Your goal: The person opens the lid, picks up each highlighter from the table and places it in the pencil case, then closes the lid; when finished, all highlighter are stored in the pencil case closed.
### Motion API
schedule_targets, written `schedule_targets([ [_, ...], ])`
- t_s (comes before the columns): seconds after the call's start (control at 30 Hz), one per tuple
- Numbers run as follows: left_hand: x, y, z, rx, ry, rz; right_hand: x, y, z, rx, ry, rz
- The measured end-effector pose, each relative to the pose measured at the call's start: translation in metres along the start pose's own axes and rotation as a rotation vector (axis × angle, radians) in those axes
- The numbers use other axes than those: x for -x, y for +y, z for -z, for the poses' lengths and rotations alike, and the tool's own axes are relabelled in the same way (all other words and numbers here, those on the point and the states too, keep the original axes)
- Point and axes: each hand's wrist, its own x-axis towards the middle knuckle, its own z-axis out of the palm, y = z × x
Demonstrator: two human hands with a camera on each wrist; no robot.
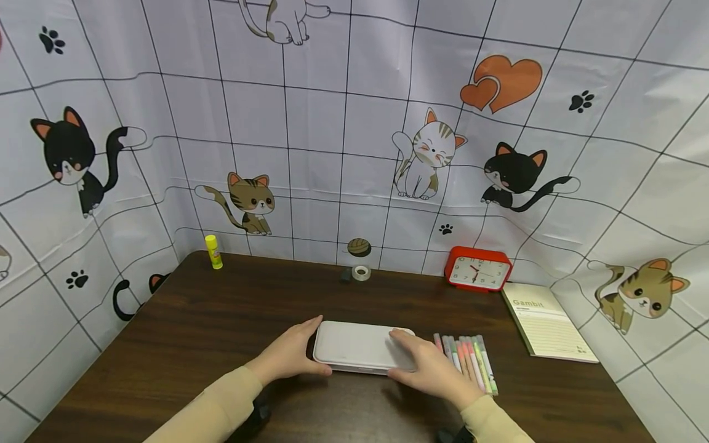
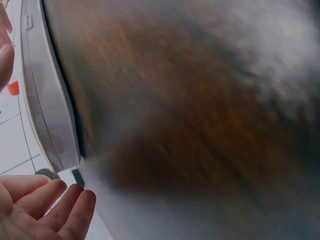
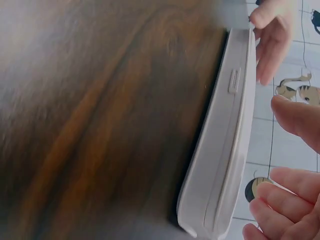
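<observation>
Near front edge of table [image 1: 232, 307], white case [image 1: 354, 344] flanked by left hand [image 1: 290, 355] and right hand [image 1: 429, 368], fingers straight, together, touching its ends.

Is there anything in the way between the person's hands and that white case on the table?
Nothing visible. The left hand touches the white case at its left end, and the right hand lies on its right part.

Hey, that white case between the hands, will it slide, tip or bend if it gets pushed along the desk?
The white case looks like rigid plastic with a straight seam, so it probably stays stiff. It lies flat and low on the smooth wooden desk, so it likely slides rather than tips. Its glossy shell may be a bit slippery under the left hand and right hand.
</observation>
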Motion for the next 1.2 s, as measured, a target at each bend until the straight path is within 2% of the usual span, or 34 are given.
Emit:
schedule_targets([
  [0.23,-0.005,-0.001,-0.006,0.011,-0.011,-0.024,-0.006,-0.004,-0.008,-0.026,-0.018,0.025],
  [0.5,-0.007,-0.002,-0.01,0.011,-0.021,0.01,-0.014,-0.012,-0.017,-0.031,-0.026,0.033],
  [0.77,-0.008,-0.002,-0.009,0.023,-0.036,0.028,-0.02,-0.017,-0.024,0.005,-0.007,0.047],
  [0.97,-0.009,-0.002,-0.01,0.027,-0.022,0.041,-0.023,-0.019,-0.027,0.02,-0.012,0.047],
  [1.2,-0.01,0.0,-0.009,0.027,-0.021,0.058,-0.026,-0.023,-0.032,0.091,0.011,0.058],
])
